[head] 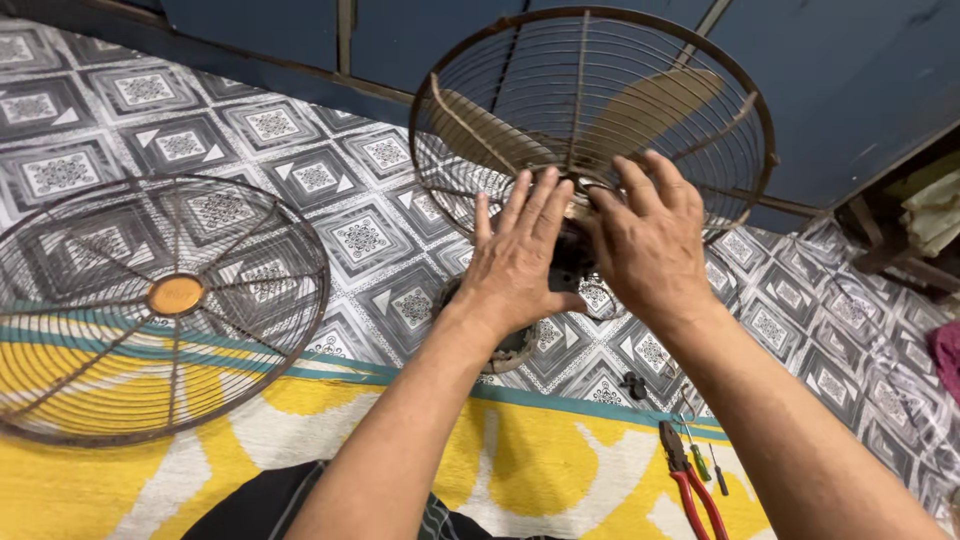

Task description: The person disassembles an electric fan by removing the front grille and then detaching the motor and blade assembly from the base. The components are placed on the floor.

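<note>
Front grille (150, 305) already off, lying at 9 o'clock. Rear guard (595, 115) with blades (650, 105) at 12. My left hand (520, 260) and right hand (645, 245), fingers spread, press the hub; blades not yet removed. Pliers (690, 490) at 5.

Even bright overhead light, soft shadows, sharp centre, slight wide-angle stretch at edges

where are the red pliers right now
In the head view the red pliers lie low right on the yellow mat, beside a screwdriver, under the right forearm.
</note>
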